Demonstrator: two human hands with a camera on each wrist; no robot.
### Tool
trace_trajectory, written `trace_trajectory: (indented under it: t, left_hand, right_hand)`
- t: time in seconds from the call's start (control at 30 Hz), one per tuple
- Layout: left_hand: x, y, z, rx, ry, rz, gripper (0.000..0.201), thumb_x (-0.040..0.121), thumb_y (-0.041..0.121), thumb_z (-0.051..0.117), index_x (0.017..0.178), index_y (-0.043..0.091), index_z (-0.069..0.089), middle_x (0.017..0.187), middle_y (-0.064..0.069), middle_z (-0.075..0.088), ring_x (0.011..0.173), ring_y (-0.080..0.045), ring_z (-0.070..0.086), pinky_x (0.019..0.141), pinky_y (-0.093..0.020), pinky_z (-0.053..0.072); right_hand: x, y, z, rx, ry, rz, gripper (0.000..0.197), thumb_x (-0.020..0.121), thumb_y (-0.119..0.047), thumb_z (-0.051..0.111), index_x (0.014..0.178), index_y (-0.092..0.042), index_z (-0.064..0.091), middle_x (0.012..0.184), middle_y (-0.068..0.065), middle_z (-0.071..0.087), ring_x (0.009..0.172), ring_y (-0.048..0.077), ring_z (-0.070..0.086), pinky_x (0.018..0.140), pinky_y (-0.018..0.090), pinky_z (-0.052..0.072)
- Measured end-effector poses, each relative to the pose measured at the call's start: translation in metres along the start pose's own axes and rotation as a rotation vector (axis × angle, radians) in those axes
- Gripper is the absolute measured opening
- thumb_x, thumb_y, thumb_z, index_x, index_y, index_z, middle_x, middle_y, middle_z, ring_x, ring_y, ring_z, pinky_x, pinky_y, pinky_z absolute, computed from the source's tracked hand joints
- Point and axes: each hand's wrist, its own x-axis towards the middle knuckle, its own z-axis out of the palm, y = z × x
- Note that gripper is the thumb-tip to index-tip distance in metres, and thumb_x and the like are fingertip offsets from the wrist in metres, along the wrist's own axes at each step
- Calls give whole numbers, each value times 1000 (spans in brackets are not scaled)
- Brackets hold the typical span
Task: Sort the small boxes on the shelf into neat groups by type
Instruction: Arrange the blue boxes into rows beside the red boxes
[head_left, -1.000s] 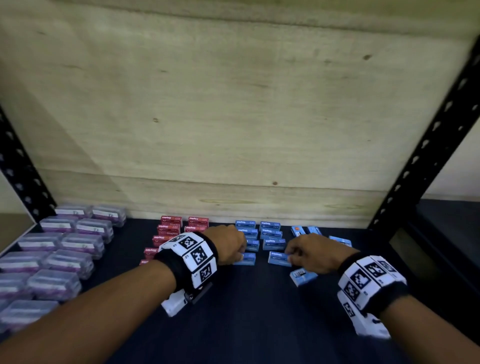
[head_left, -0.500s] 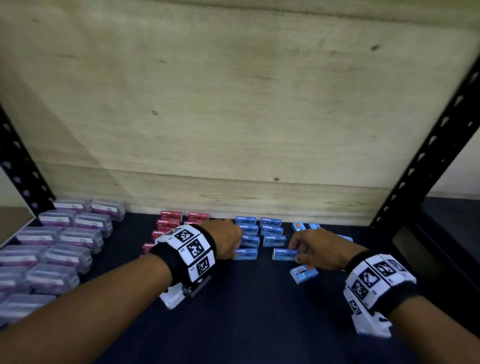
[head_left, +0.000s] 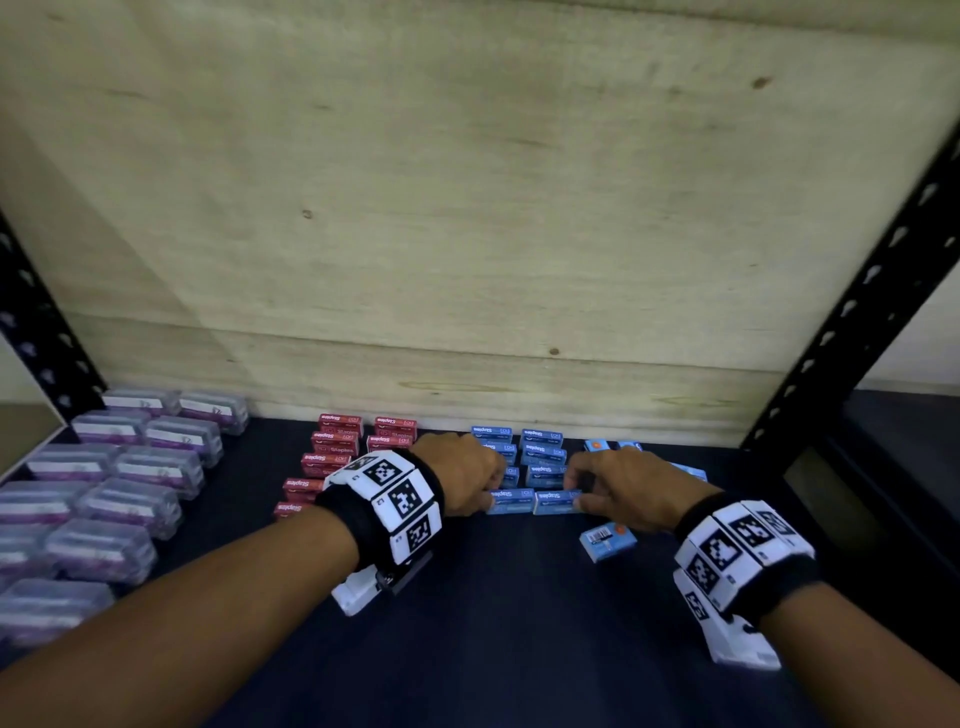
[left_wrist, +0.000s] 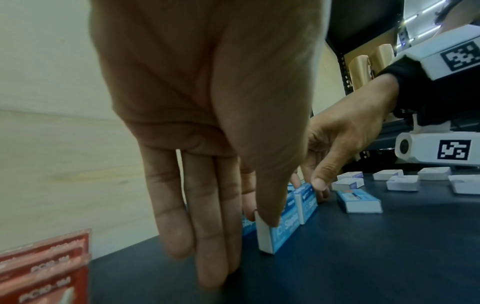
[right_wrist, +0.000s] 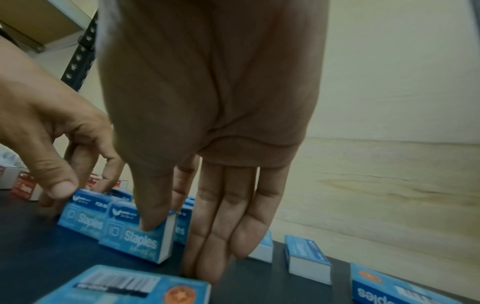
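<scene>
Blue staple boxes (head_left: 541, 451) lie in two columns at the back of the dark shelf (head_left: 519, 623). My left hand (head_left: 488, 496) pinches the left box of the front row (head_left: 511, 501) between thumb and index finger; the left wrist view shows the thumb on that box (left_wrist: 281, 230). My right hand (head_left: 575, 494) pinches the neighbouring front-row box (head_left: 556, 502), and in the right wrist view the thumb presses its top edge (right_wrist: 137, 236). The two boxes lie side by side, touching. Red staple boxes (head_left: 336, 442) are grouped to the left of the blue ones.
Clear boxes with purple labels (head_left: 130, 467) fill the shelf's left side. One loose blue box (head_left: 607, 540) lies barcode up near my right wrist, with other loose blue ones (head_left: 597, 445) behind. A plywood back wall (head_left: 467, 234) and a black post (head_left: 857, 296) bound the shelf.
The two front blue boxes have slid together, and the gap between them has closed. Both hands kept their hold on the boxes.
</scene>
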Motion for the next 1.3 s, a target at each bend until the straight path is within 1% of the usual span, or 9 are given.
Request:
trace_trajectory:
  t: [0.1, 0.2, 0.33, 0.5, 0.67, 0.87, 1.0, 1.13, 1.3]
  left_hand:
    - [2, 3, 0, 8, 18, 1, 26, 96, 39, 57, 117, 25, 56, 112, 0, 61, 102, -23, 58, 83, -34, 48]
    - [2, 2, 0, 4, 17, 3, 24, 96, 37, 57, 116, 24, 56, 108, 1, 60, 97, -20, 57, 83, -34, 48]
    - [1, -6, 0, 2, 23, -3, 20, 95, 36, 59, 111, 24, 57, 102, 4, 60, 89, -16, 55, 77, -31, 47]
    - [0, -12, -3, 22, 27, -32, 21, 94, 34, 60, 112, 23, 58, 108, 2, 62, 86, -15, 50, 73, -29, 40]
    - [1, -13, -3, 23, 26, -42, 21, 94, 34, 61, 112, 24, 59, 109, 3, 62, 87, -15, 50, 73, -30, 41]
    - [1, -11, -1, 38, 33, -44, 22, 92, 36, 62, 112, 25, 59, 110, 2, 62, 93, -17, 56, 76, -29, 43]
    - [-2, -6, -11, 77, 54, -60, 28, 91, 39, 63, 114, 24, 57, 110, 1, 61, 100, -21, 57, 79, -33, 42]
    - [-3, 11, -24, 85, 146, -3, 27, 91, 41, 61, 113, 25, 58, 106, 3, 61, 96, -21, 58, 78, -33, 41]
    - [6, 46, -17, 27, 158, 134, 28, 89, 47, 60, 111, 30, 63, 110, 4, 62, 101, -21, 58, 74, -31, 36]
  right_hand:
    - [0, -2, 0, -8, -1, -3, 13, 96, -37, 57, 108, -31, 55, 79, -15, 60, 71, 8, 63, 83, 33, 55]
    - [1, -4, 0, -10, 8, 3, 12, 96, -36, 57, 107, -30, 56, 73, -14, 58, 69, 10, 64, 82, 34, 55]
    - [2, -1, 2, -13, 21, 24, 9, 95, -40, 57, 102, -35, 54, 79, -14, 61, 67, 6, 64, 82, 34, 56]
    - [5, -1, 2, -33, 39, 37, 11, 95, -42, 57, 103, -36, 54, 79, -15, 60, 73, 8, 66, 80, 32, 54]
    - [6, -1, 3, -29, 49, 30, 12, 95, -42, 56, 104, -35, 54, 80, -15, 61, 78, 11, 68, 76, 29, 53]
    - [4, 0, 4, -25, 50, 20, 17, 95, -43, 57, 110, -34, 54, 78, -15, 58, 76, 10, 65, 77, 30, 53]
    - [3, 8, 0, 37, 15, 17, 21, 92, -45, 61, 109, -38, 52, 89, -12, 65, 84, 11, 64, 84, 33, 52]
    - [-1, 27, -19, 51, 86, 77, 13, 88, -38, 68, 93, -39, 56, 83, -15, 63, 84, 12, 62, 81, 30, 50]
    - [2, 53, -39, -9, 113, 202, 10, 88, -30, 69, 94, -33, 61, 95, -7, 65, 91, 16, 62, 80, 28, 48]
